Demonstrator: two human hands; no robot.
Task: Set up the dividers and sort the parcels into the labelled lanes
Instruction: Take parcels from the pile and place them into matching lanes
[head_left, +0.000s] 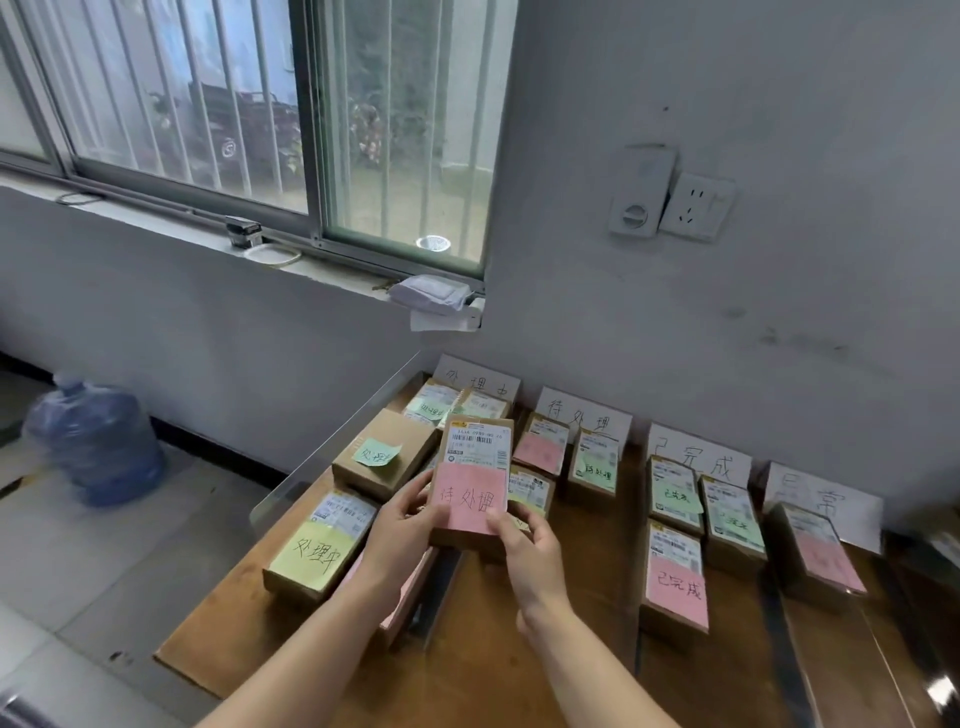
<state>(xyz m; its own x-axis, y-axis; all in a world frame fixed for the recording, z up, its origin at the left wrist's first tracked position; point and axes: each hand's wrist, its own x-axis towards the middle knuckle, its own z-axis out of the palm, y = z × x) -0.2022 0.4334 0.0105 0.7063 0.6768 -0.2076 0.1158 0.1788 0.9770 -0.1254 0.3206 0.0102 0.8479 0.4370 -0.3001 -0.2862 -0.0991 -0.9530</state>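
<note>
A cardboard parcel with a pink handwritten note (474, 483) is held up over the wooden table (561, 654). My left hand (402, 525) grips its left edge and my right hand (524, 556) grips its lower right corner. White lane labels (584, 415) lean against the wall. In the left lane lie parcels with green and yellow notes (317, 545). Parcels with pink and green notes (543, 444) fill the second lane. The third lane holds parcels, one with a pink note (675, 582). A dark divider strip (779, 639) lies right of it. A pink-noted parcel (815, 556) occupies the fourth lane.
A clear plastic panel (332, 447) stands along the table's left edge. A blue water bottle (96, 441) sits on the floor to the left. The window sill (311, 265) carries small items, and wall sockets (696, 205) are above the table.
</note>
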